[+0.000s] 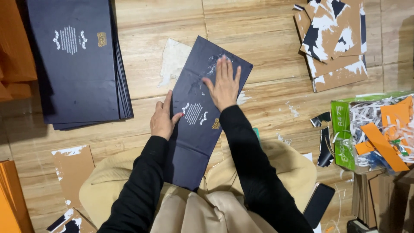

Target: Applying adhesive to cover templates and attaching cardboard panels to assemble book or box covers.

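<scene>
Head view, looking down at a seated person's lap and a wood-look floor. Nearest: beige trousers and a cream cushion (297,172), with a dark phone (319,203) lying by its right edge. Two black sleeves reach forward.

Dark navy folded sheet (202,116), flat, tilted, with pale print and a small gold mark, runs from the lap out across the floor. Left hand (163,120) sits at the sheet's left edge, thumb hooked over onto the face, fingers alongside; a light pinch on the edge, not a full clench. Right hand (224,84) lies open and flat, palm down, fingers spread, pressing the sheet's upper part. Nothing is gripped there; the sheet lies under the palm. White scuffs show on the surface just beside those fingers.

Risk, as I judge it: pressure from the flat palm could skew the sheet against the floor, since only the left thumb holds its edge, and a crooked crease or further scuffing of the dark face could follow. Bits of torn paper underneath may emboss it.

Farther out: a stack of matching navy sheets (77,60) upper left, well apart. Torn brown card scraps (336,43) upper right. A green-edged bag of shredded paper and orange offcuts (375,129) at right.
</scene>
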